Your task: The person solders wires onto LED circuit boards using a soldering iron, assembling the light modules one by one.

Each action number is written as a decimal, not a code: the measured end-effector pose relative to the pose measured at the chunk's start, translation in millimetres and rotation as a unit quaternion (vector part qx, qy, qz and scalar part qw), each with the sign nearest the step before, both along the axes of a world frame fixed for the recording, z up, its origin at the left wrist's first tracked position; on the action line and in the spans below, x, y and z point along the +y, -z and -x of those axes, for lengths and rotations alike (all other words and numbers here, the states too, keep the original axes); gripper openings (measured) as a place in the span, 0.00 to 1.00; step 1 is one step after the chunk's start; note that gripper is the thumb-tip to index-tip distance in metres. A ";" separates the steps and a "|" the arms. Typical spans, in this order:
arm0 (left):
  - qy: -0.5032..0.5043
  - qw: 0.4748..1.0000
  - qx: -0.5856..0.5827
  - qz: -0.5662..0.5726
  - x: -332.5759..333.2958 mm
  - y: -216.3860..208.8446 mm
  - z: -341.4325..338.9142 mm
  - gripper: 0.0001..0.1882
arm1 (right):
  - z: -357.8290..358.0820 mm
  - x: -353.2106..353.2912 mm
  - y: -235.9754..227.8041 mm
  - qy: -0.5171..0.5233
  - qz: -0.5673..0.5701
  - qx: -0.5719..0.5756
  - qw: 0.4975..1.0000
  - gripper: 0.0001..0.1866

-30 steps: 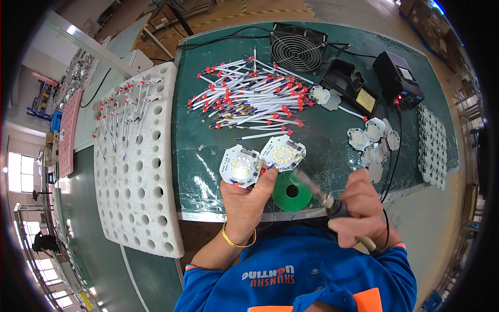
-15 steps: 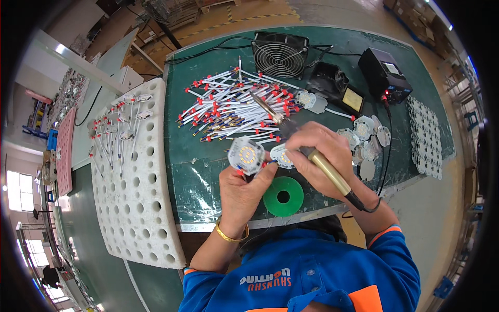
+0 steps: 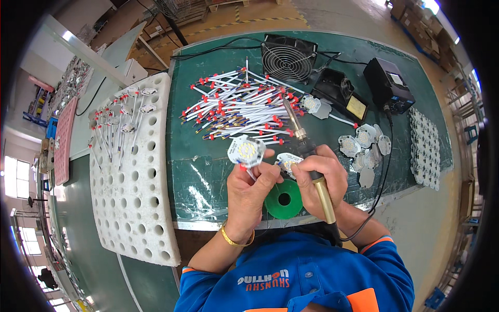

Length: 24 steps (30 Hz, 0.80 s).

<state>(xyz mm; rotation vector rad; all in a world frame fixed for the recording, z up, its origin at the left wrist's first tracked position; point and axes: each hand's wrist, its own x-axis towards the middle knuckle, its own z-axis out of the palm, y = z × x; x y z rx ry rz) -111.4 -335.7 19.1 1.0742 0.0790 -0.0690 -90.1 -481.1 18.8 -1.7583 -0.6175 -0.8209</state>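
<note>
Both my hands at the bench edge, soldering iron and LED board in grip.

My right hand (image 3: pixel 322 174) is wrapped tight round the yellow-handled soldering iron (image 3: pixel 306 156); its long axis runs from near my chest up and slightly left, metal tip aimed at the pile of white wires with red ends (image 3: pixel 241 106). My left hand (image 3: pixel 254 190) pinches a white hexagonal LED board (image 3: pixel 246 151), face up, just left of the iron. Green solder spool (image 3: pixel 284 199) sits below both hands. Green bench mat (image 3: pixel 208 156), black fan (image 3: pixel 288 57) at back, white perforated foam tray (image 3: pixel 132 182) to the left, workshop floor beyond.
</note>
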 end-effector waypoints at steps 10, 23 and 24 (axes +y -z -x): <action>-0.010 0.999 0.036 0.014 2.0 3.6 3.6 0.09 | 9.1 5.5 13.2 0.003 0.014 -0.011 1.000 0.15; -0.044 0.992 -0.047 -0.106 13.3 -4.5 18.2 0.07 | 27.6 -28.5 6.0 -0.079 0.087 -0.015 0.993 0.14; -0.042 0.990 -0.047 -0.128 13.5 -5.2 19.6 0.06 | 32.0 -36.1 5.3 -0.106 0.108 -0.009 0.988 0.12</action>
